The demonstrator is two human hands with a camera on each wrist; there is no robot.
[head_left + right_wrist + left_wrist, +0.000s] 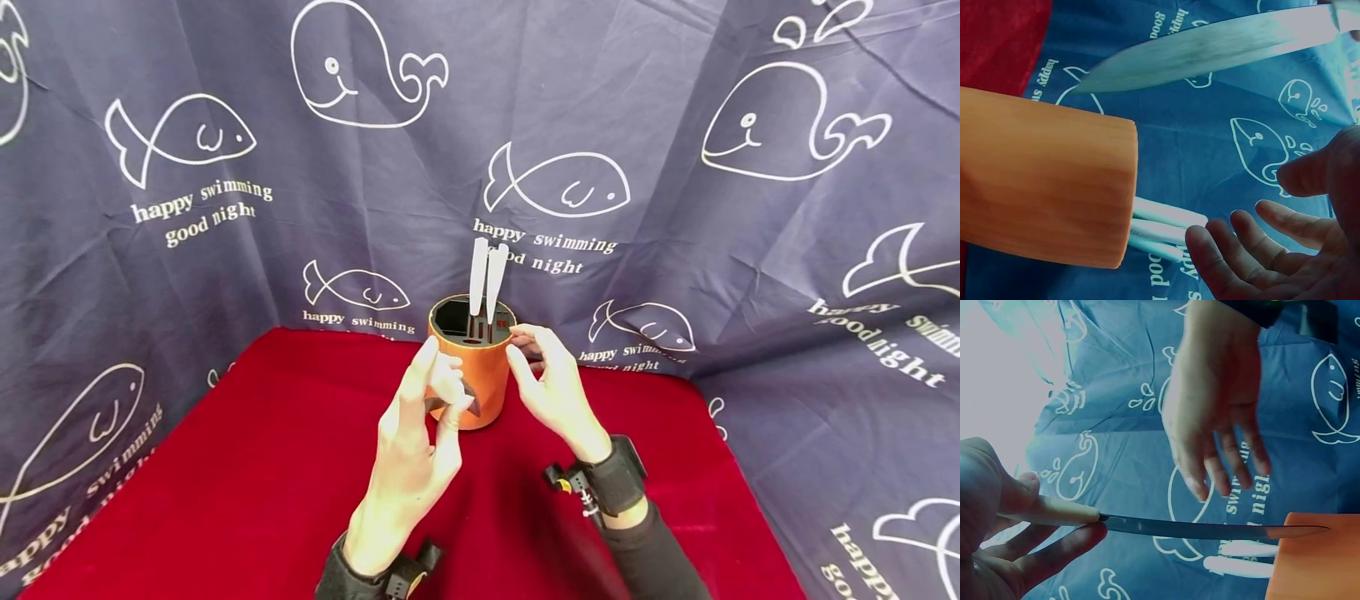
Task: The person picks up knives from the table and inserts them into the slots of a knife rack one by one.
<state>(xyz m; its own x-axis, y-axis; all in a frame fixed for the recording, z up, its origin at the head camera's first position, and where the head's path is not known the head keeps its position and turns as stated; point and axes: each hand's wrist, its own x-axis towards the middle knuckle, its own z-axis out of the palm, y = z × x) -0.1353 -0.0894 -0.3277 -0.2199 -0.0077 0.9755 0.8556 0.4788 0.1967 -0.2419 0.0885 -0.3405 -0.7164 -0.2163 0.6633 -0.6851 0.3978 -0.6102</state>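
My left hand (438,387) pinches the pale handle (1054,512) of a knife whose grey blade (1210,530) points toward an orange round knife holder (472,375). In the head view only the blade tip (470,400) shows, in front of the holder's wall. Two white handles (486,279) stick up from slots in the holder's top. My right hand (528,354) hovers open just right of the holder's rim, fingers relaxed, holding nothing. In the right wrist view the blade (1210,50) passes above the holder (1041,194) and the open hand (1260,237).
The holder stands near the back of a red cloth-covered table (225,500). A dark blue sheet with white fish and whale prints (562,183) hangs close behind and along both sides.
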